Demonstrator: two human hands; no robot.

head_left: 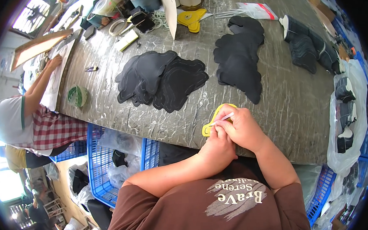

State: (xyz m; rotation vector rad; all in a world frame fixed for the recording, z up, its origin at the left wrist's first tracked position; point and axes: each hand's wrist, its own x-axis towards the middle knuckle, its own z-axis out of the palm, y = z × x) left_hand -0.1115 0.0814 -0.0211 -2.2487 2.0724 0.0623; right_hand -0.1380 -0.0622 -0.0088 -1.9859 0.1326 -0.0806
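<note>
nearest the camera is the wearer's brown shirt (205,207). in the head view, the right hand (243,127) has its fingers closed around a slim white pen-like tool (227,118), its tip angled down over the yellow template (207,129). the left hand (219,153) is curled small, fingertips at the template's lower end; whether they pinch it or only press it, i cannot tell.

the template could slip or twist, i think, if the left fingers ease off while the tool pushes sideways; lying by the near edge of the table (292,121), it might also tip over that edge under uneven pressure. with the hands so crowded, the tool could skid into the left fingertips.

the template is flat, bright yellow and round-cornered, with a narrow slot outlined near its lower end; the right hand hides much of it. beyond it lie two spreads of dark pieces, one left (159,79), one right (240,58).
</note>
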